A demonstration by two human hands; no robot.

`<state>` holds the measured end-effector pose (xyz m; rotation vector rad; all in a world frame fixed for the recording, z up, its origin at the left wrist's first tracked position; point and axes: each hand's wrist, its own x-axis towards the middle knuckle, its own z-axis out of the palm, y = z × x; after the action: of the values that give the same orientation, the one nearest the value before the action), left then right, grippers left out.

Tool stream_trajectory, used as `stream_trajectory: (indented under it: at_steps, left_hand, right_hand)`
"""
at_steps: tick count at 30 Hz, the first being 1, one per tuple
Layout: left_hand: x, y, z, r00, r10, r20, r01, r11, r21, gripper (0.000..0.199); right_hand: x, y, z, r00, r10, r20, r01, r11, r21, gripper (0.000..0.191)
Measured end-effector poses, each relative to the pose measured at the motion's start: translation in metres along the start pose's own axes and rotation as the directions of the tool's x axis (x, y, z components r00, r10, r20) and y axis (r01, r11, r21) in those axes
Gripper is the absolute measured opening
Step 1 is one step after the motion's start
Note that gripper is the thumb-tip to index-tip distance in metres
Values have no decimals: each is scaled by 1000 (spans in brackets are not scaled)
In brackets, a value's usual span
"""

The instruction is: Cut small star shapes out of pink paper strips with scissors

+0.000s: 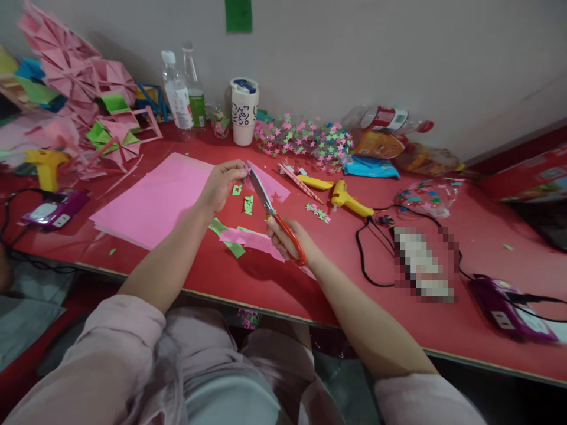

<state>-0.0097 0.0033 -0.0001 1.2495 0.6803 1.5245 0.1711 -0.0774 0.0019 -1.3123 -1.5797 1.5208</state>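
My right hand [287, 236] grips a pair of scissors [279, 221] by the orange handles, blades pointing away and to the left. At the blade tips, my left hand [227, 183] pinches a small piece of pink paper [248, 171]. Below the hands lie green paper scraps [248, 205] and a torn pink paper strip [252, 239] over green strips. A stack of pink paper sheets [150, 195] rests under and left of my left forearm. Several small green paper stars [318, 212] lie to the right of the scissors.
Along the wall stand a plastic bottle [178, 97], a white cup [243, 112] and a star-covered bottle [305, 139]. To the right lie a yellow glue gun [349, 200], a yellow cutter [315, 182] and black cables [361, 260]. Pink folded paper work [75, 71] fills the far left.
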Motion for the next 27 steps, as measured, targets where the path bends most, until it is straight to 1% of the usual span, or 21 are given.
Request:
stream_trajectory:
  at_steps: [7, 13, 18, 20, 23, 25, 27]
  left_hand:
    - [1, 0, 3, 999, -7, -52, 7, 1000, 4, 19]
    - [1, -3, 4, 998, 24, -62, -25, 1000, -14, 18]
    - [1, -6, 4, 995, 32, -94, -33, 999, -18, 17]
    - [1, -7, 4, 992, 27, -125, -31, 999, -31, 17]
    - [-1, -9, 5, 988, 11, -151, -15, 999, -31, 17]
    - [-3, -11, 8, 989, -36, -142, 34, 999, -16, 16]
    - [-6, -14, 13, 988, -101, -113, 102, 995, 5, 14]
  right_hand:
    - [-2, -6, 3, 999, 22, -34, -22, 1000, 3, 39]
    - [3, 0, 1, 998, -27, -51, 24, 998, -62, 43]
    - [4, 2, 2, 998, 2, -55, -3, 1000, -12, 42]
    - [5, 3, 1, 995, -28, -98, 28, 1000, 3, 42]
    - [10, 5, -3, 970, -105, -219, 116, 992, 41, 43]
    - [14, 7, -8, 945, -125, -303, 163, 981, 102, 42]
    - [18, 10, -12, 921, -115, -373, 188, 968, 167, 39]
